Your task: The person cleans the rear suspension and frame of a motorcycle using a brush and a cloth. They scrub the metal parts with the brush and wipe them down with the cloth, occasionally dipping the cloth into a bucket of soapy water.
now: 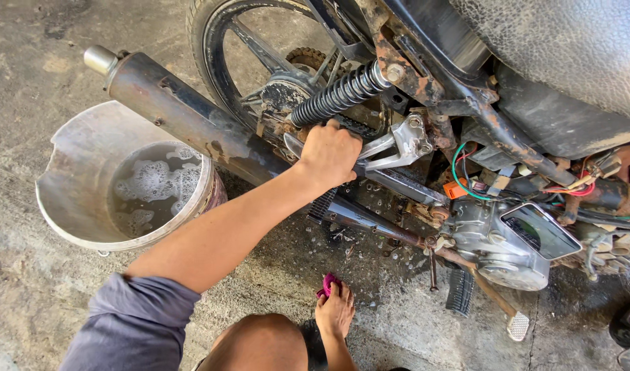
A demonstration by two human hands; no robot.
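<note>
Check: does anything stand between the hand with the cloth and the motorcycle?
Nothing visible. Only wet floor lies between the right hand, holding the cloth, and the motorcycle; the left hand is higher, at its frame.

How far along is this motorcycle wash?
Done: suds fill the bucket and the floor under the engine is wet and foamy. In hand: the left hand grips the frame by the passenger footrest bracket; the right hand holds a pink cloth low. Left: the exhaust pipe and frame still look rusty and grimy.
</note>
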